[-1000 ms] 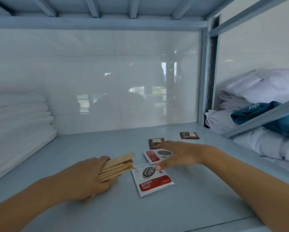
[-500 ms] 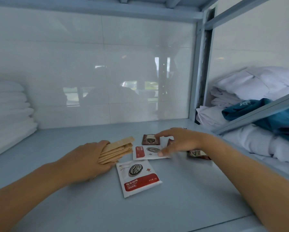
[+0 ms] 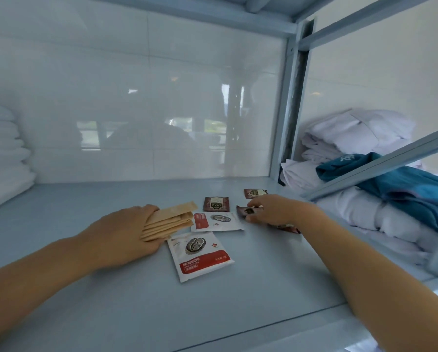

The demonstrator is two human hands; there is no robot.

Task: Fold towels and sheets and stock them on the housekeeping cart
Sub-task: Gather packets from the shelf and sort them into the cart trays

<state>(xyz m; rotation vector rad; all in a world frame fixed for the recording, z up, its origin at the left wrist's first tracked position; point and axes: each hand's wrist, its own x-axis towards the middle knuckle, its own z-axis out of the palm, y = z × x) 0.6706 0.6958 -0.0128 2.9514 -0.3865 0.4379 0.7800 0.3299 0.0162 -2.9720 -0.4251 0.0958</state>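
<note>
On the pale blue shelf (image 3: 111, 313) my left hand (image 3: 121, 235) grips a fanned stack of tan paper sachets (image 3: 172, 219). My right hand (image 3: 276, 210) pinches a small dark brown packet (image 3: 245, 211) just above the shelf. Two white-and-red coffee sachets lie between my hands, one near (image 3: 200, 255) and one farther back (image 3: 216, 221). A brown tea packet (image 3: 216, 204) lies behind them, and another (image 3: 254, 193) sits farther right. Folded white towels (image 3: 2, 158) are stacked at the shelf's left end.
A glossy white tiled wall (image 3: 149, 110) closes the back. A blue metal post (image 3: 289, 110) and a slanted bar (image 3: 380, 163) bound the right side, with piled white linen (image 3: 352, 138) and a teal cloth (image 3: 416, 189) beyond. Another brown packet (image 3: 286, 227) peeks out under my right wrist.
My right hand slid right off the white sachets and has picked up a small brown packet. My left hand kept hold of the tan sachets. The view shifted left.
</note>
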